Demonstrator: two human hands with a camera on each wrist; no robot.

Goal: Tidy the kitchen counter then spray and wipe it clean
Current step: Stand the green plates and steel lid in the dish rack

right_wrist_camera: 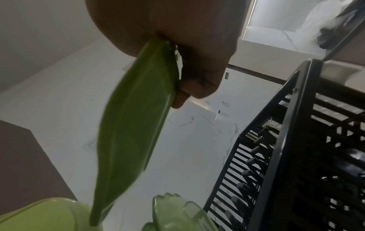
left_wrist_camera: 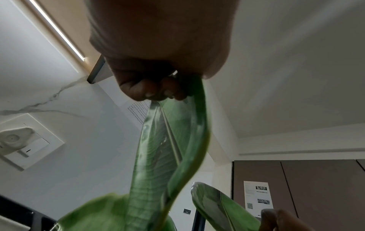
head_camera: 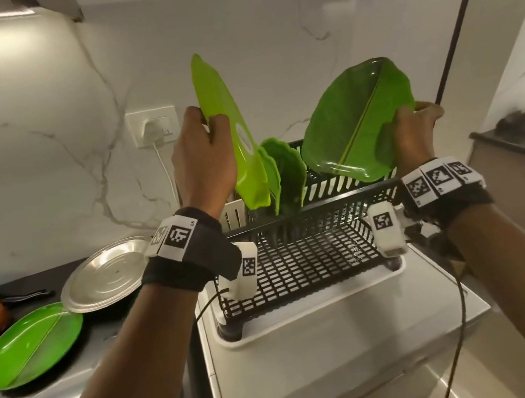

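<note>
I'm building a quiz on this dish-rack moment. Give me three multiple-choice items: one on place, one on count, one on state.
1. Where does the steel plate lie?
A. in the rack
B. on the counter left of the rack
C. in the right hand

2. How many green plates are being held?
A. none
B. one
C. two

3. How does the left hand's plate stand?
A. nearly upright
B. flat
C. upside down on the counter

Answers: B, it lies left of the black rack; C, left hand and right hand hold one each; A, it is seen edge-on.

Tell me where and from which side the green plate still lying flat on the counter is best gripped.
Probably by the rim, from its near side. The green plate lies flat, face up; the steel plate overlaps its far right edge, while the near rim is clear.
</note>
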